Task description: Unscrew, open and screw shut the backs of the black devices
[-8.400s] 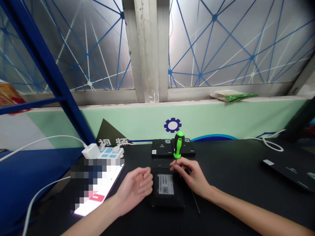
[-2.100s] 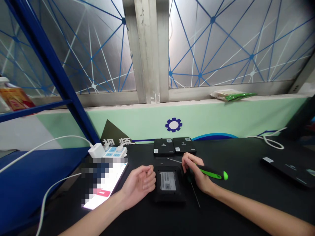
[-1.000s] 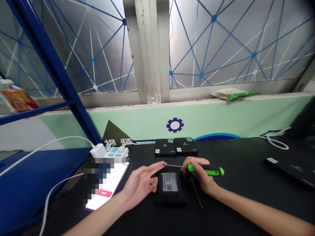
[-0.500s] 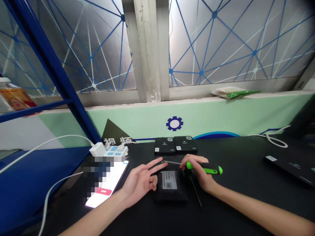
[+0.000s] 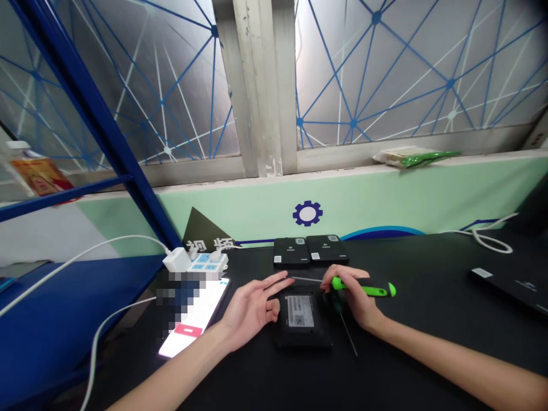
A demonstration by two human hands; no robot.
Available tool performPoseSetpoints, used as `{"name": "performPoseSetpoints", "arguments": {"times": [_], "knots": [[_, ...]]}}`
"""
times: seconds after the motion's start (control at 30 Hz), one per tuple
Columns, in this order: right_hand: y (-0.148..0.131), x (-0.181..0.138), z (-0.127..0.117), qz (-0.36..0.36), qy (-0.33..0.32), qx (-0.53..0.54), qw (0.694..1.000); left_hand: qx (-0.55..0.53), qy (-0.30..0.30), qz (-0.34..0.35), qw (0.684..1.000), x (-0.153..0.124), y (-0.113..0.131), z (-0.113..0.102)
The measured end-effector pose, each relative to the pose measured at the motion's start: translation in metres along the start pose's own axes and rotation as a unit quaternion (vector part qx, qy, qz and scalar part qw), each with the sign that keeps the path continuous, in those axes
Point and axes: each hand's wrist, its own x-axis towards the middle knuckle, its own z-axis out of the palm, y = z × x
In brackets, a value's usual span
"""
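My right hand (image 5: pixel 351 292) is closed around a screwdriver (image 5: pixel 381 291) with a bright green and black handle. Its thin metal shaft points left, to the fingertips of my left hand (image 5: pixel 252 311). Two fingers of that hand stretch out and close in at the tip; the others curl. Anything tiny between them is too small to make out. Below the hands lies a flat black box (image 5: pixel 303 337) with a grey printed label facing up. A second, dark-handled screwdriver (image 5: pixel 349 335) hangs below my right palm, shaft pointing down; its handle is partly hidden.
Two black boxes (image 5: pixel 291 253) stand side by side by the wall. A lit phone (image 5: pixel 192 319) lies at left, near a white power strip (image 5: pixel 209 264) with cables. Another black device (image 5: pixel 511 290) lies at right. A blue shelf frame (image 5: pixel 141 205) rises at left.
The fingertips of my left hand have drawn closer together at the screwdriver's tip. The whole view has shifted slightly, while both hands stay over the box.
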Motion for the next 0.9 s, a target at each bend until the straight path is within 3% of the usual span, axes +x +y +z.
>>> {"name": "performPoseSetpoints", "arguments": {"times": [0.13,0.3,0.4,0.5,0.67,0.77,0.9], "knots": [[0.002,0.001,0.001,0.001,0.003,0.009,1.0,0.034,-0.006,0.016,0.999,-0.001,0.001,0.0],[0.001,0.002,0.002,0.02,0.022,0.022,0.999,0.173,0.03,0.089,0.98,-0.002,-0.001,-0.001],[0.002,0.003,0.002,0.031,0.034,0.031,0.998,0.341,0.096,0.152,0.923,-0.002,-0.005,0.0],[0.003,0.003,0.001,0.036,0.035,0.032,0.998,0.519,0.139,0.17,0.826,-0.004,-0.008,0.004],[0.005,0.003,0.001,0.039,0.039,0.031,0.998,0.662,0.16,0.194,0.706,-0.007,-0.01,0.007],[0.006,0.003,0.002,0.044,0.041,0.04,0.997,0.696,0.158,0.177,0.678,-0.008,-0.01,0.006],[0.006,0.003,0.002,0.055,0.039,0.043,0.997,0.704,0.125,0.148,0.683,-0.01,-0.009,0.006]]}}
